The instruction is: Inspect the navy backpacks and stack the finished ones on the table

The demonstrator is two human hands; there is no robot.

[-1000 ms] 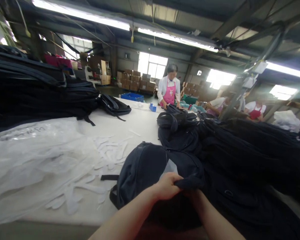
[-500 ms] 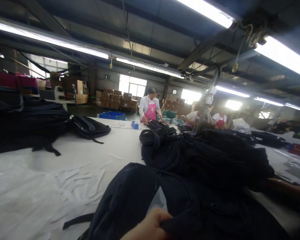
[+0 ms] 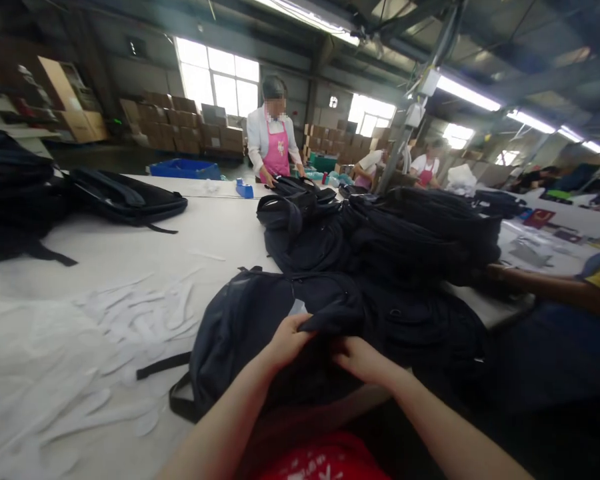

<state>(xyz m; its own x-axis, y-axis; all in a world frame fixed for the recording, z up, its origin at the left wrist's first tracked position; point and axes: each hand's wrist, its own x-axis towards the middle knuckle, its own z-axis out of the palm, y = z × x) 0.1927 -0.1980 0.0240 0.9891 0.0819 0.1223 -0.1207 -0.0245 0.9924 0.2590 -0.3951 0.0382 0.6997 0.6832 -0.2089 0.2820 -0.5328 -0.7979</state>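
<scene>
A dark navy backpack (image 3: pixel 240 327) lies on the white table right in front of me, its straps trailing to the left. My left hand (image 3: pixel 291 339) is closed on a fold of its fabric, thumb on top. Beside that hand a small whitish piece (image 3: pixel 298 307) shows at the fold. My right hand (image 3: pixel 357 357) is at the same backpack, its fingertips curled into the dark cloth and partly hidden there. Against the far side of this bag rests a pile of dark backpacks (image 3: pixel 410 233).
White strips and plastic sheeting (image 3: pixel 145 313) cover the table's left part. More black bags (image 3: pixel 125 193) lie at the far left. A blue tape dispenser (image 3: pixel 244 189) stands near the far edge, where a person in a pink apron (image 3: pixel 276 150) handles a bag. A co-worker's arm (image 3: pixel 545 287) reaches in from the right.
My view has tilted down, bringing both forearms into sight. My right hand now shows at the backpack. The left still grips the fabric, and less of the whitish piece shows.
</scene>
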